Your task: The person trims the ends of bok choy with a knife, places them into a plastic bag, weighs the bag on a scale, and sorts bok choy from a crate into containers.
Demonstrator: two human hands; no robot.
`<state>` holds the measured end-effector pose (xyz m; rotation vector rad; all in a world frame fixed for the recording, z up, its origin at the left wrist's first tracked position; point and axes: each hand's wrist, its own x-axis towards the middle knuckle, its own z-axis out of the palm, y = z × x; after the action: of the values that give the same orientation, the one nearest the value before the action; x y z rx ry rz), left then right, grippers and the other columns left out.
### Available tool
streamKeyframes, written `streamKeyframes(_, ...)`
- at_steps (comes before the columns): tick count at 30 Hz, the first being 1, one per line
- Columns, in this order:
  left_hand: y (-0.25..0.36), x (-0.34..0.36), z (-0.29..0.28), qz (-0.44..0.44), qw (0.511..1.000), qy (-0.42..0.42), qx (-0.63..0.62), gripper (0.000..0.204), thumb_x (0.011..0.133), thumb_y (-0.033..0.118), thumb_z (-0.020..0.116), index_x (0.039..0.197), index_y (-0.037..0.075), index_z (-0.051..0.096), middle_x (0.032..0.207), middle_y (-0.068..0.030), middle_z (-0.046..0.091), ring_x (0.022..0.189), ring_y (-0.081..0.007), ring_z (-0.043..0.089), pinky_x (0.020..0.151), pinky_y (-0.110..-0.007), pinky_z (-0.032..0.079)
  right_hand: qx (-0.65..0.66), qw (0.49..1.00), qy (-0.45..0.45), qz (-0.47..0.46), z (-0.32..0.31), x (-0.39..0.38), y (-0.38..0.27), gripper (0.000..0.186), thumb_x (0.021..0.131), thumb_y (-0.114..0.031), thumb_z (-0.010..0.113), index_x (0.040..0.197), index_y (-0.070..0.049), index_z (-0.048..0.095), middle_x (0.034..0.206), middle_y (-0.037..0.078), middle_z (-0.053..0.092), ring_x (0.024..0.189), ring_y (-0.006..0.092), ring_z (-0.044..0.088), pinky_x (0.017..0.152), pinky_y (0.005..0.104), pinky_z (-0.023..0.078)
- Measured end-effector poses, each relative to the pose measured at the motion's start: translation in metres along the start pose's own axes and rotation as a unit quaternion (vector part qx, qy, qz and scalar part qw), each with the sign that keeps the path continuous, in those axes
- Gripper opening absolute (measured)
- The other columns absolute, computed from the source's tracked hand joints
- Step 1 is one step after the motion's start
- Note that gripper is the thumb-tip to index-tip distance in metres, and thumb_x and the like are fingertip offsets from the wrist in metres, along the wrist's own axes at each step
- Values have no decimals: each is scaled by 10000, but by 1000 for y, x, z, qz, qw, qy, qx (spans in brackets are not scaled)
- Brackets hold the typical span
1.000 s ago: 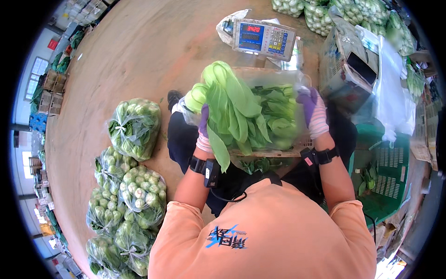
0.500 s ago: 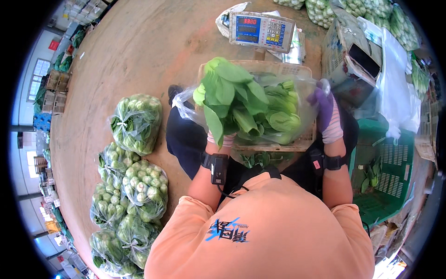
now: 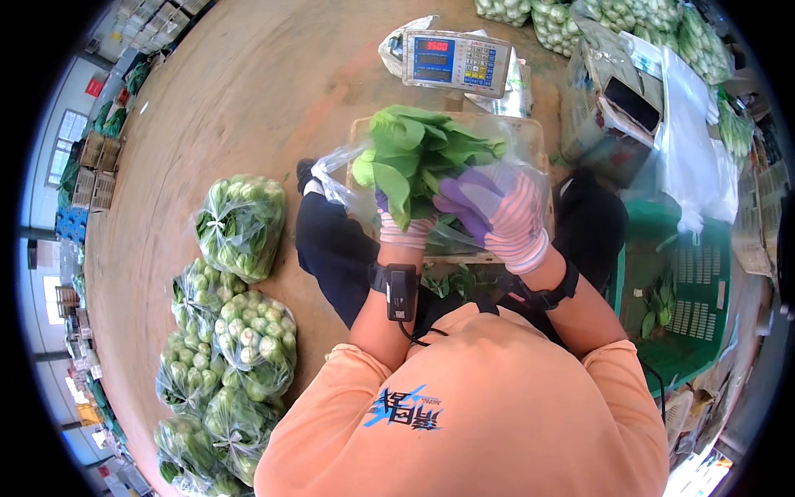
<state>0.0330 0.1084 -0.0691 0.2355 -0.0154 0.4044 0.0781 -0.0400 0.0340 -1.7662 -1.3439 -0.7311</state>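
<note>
Leafy green bok choy [image 3: 406, 141] is bunched over a clear plastic bag [image 3: 335, 170], which lies in a beige crate [image 3: 534, 137] in front of me. My left hand [image 3: 403, 222], in a striped glove with purple fingers, grips the bok choy from below; leaves hide most of its fingers. From the right, my right hand [image 3: 497, 207], gloved alike, closes its purple fingers on the stem end of the bok choy. Part of the clear bag lies against the back of this hand. The greens lower in the bag are mostly covered by my hands.
Beyond the crate stands a scale display [image 3: 455, 62]. Tied bags of bok choy [image 3: 240, 228] line the floor at left. At right are a green basket [image 3: 712, 273] with loose leaves, white plastic bags [image 3: 687, 141], and a phone [image 3: 632, 103] on a box.
My right hand has left the bag's right edge and moved left to the bok choy stems. The leaves have swung toward the right. The red digits on the scale display have changed.
</note>
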Motion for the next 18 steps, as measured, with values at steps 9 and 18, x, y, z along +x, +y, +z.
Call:
streamKeyframes(9,-12,-15,38,-42,995,87,27,488,933,447,402,1277,111,484,1232,-78,542,1108,-275,524,928,-433,450,324,940,-81,69,-56,-32,-34,274,663,-118,743,926,-110,666,780,67,622,705,246,624,573,308,484)
streamKeyframes(18,-30,9,56,4,996,87,13,405,862,415,549,1116,102,588,1051,-67,628,957,-241,599,865,-372,489,127,938,-122,298,-55,-16,-47,492,658,-154,794,1091,-77,574,827,43,601,647,132,579,572,288,487)
